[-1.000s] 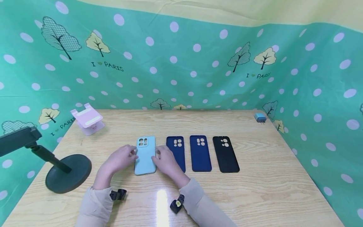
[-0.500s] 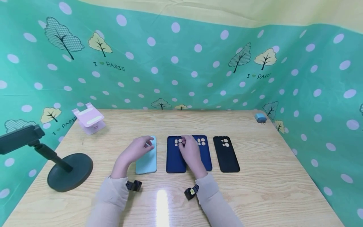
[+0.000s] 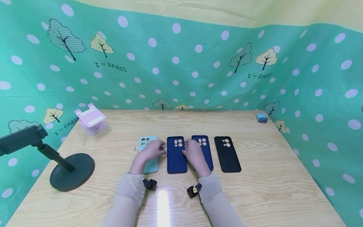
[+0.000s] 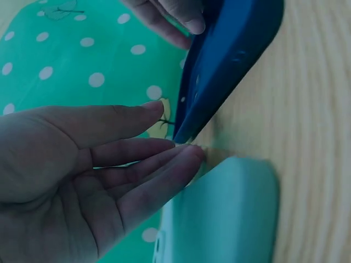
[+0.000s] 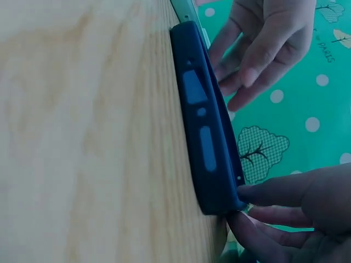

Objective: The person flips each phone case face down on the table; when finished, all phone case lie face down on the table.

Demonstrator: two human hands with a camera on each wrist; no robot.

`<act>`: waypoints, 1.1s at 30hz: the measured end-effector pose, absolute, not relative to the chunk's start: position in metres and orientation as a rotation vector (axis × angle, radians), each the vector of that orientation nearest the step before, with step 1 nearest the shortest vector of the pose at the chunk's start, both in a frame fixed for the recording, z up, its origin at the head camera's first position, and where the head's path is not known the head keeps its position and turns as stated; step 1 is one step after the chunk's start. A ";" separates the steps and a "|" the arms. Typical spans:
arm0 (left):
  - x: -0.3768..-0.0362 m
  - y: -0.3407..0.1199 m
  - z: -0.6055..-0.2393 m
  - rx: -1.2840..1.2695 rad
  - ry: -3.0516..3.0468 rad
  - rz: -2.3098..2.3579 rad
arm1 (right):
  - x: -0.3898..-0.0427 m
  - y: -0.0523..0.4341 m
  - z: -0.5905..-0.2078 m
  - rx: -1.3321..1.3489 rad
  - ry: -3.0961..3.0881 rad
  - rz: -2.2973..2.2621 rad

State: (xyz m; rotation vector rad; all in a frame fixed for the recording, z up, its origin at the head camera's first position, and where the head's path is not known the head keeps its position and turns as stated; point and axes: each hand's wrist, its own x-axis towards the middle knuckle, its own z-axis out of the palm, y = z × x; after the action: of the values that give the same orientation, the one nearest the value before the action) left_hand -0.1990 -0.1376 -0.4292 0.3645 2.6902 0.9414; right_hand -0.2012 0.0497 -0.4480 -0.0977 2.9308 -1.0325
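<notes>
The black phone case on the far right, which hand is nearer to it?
Right. The right hand lies two cases from the black phone case; the left hand is farther left.

Both forearms reached forward in beige sleeves, a small black camera strapped at each wrist. The left hand (image 3: 150,151) lay palm-down, fingers nearly straight and held together — tips angled toward the right hand (image 3: 194,153). The right hand's fingers (image 5: 274,194) were bent, thumb and fingertips pinched close — wrist low.
</notes>
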 end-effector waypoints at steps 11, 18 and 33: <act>-0.201 -0.134 -0.440 0.270 2.664 1.057 | -0.203 0.046 -0.452 -0.069 2.888 -1.152; -0.202 -0.141 -0.441 0.251 2.667 1.097 | -0.203 0.045 -0.456 -0.039 2.793 -1.296; -0.197 -0.152 -0.420 0.256 2.692 1.121 | -0.202 0.037 -0.459 -0.121 2.640 -1.383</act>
State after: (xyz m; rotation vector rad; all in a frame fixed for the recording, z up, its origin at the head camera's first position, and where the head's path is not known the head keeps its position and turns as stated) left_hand -0.1973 -0.1515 -0.4196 0.2556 2.6918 1.1209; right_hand -0.2022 0.0369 -0.4587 -0.1210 2.6403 -1.3832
